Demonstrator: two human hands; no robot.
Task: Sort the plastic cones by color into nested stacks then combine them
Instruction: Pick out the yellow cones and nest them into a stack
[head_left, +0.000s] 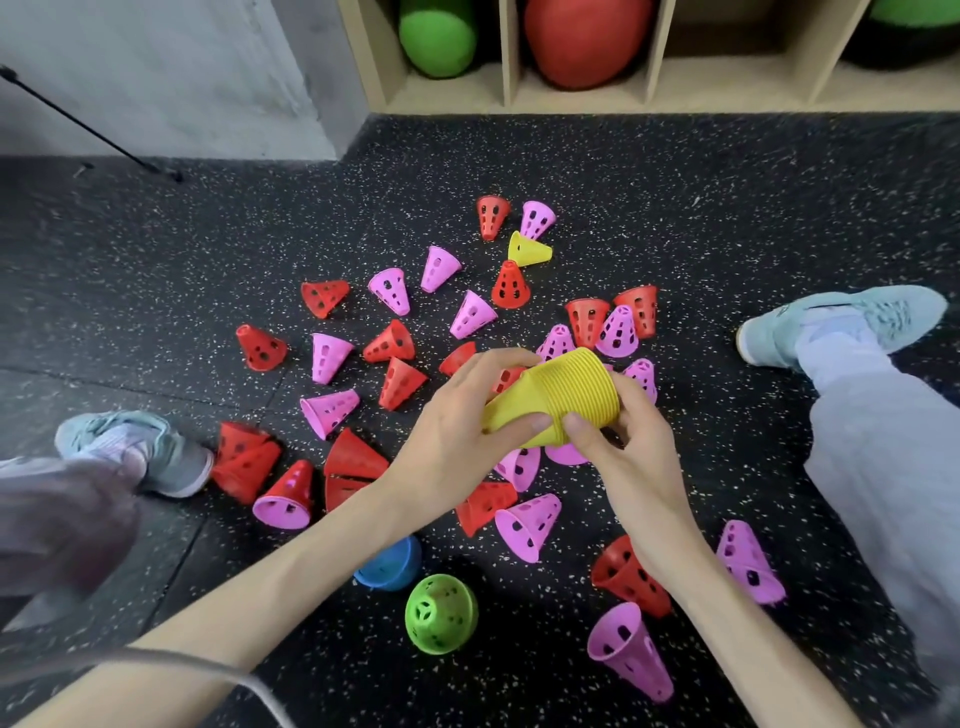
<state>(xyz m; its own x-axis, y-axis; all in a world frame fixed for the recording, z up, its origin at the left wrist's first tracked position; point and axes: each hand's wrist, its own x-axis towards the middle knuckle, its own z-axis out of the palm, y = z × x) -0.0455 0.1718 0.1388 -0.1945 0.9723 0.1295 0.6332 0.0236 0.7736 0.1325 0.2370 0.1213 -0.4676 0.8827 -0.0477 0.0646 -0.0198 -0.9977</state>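
Observation:
Both hands hold a nested stack of yellow cones (563, 397) above the floor, lying sideways with its wide rims toward the right. My left hand (462, 421) grips the narrow end. My right hand (618, 436) grips the ribbed rim end. One loose yellow cone (527, 249) lies farther off among the scattered ones. Several red cones (397, 382) and pink cones (330, 410) lie scattered over the black speckled floor. A blue cone stack (392, 564) and a green cone stack (441, 613) stand near my forearms.
My feet in pale blue shoes rest at the left (140, 449) and right (841, 322). A wooden shelf (509, 88) with green and red balls stands at the back, next to a grey wall. A thin black rod (93, 130) leans at the back left.

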